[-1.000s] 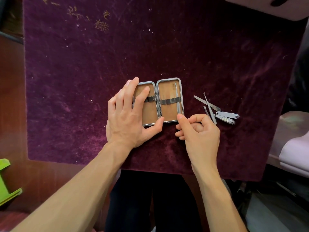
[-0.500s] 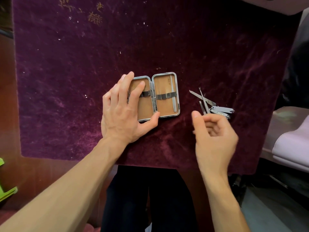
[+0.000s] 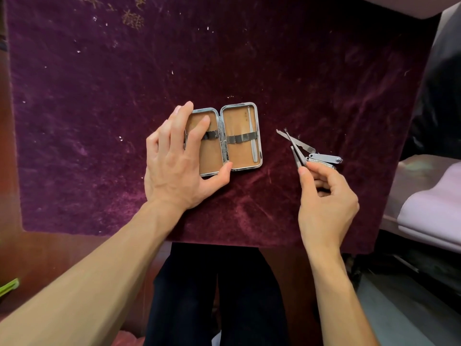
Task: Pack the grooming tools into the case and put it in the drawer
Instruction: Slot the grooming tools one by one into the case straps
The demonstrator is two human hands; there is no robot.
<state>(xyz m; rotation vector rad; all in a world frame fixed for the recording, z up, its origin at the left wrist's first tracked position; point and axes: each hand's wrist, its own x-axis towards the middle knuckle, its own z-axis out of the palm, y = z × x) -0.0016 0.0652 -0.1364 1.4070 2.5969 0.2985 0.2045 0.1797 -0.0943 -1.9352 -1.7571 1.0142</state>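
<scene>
A small metal-rimmed case [image 3: 239, 159] lies open flat on the purple velvet cloth [image 3: 249, 58], tan inside with dark elastic straps. One thin silver tool [image 3: 252, 136] sits under the strap in its right half. My left hand [image 3: 179, 158] lies over the left half, fingers on the lining and thumb against the near rim, holding the case steady. To the right lies a heap of loose grooming tools [image 3: 309, 151]: thin picks, tweezers and nail clippers. My right hand [image 3: 324, 196] is at the heap's near end, thumb and forefinger closing around a thin tool's tip.
The cloth covers a reddish wooden table [image 3: 50, 258]. A pale pink padded seat [image 3: 431, 211] stands at the right. My dark-trousered legs [image 3: 214, 295] show below the table's near edge. A green object [image 3: 8, 285] pokes in at the lower left.
My right hand left the case's right half, where the silver tool now sits, and moved right to the heap of loose tools. My left hand stayed on the case.
</scene>
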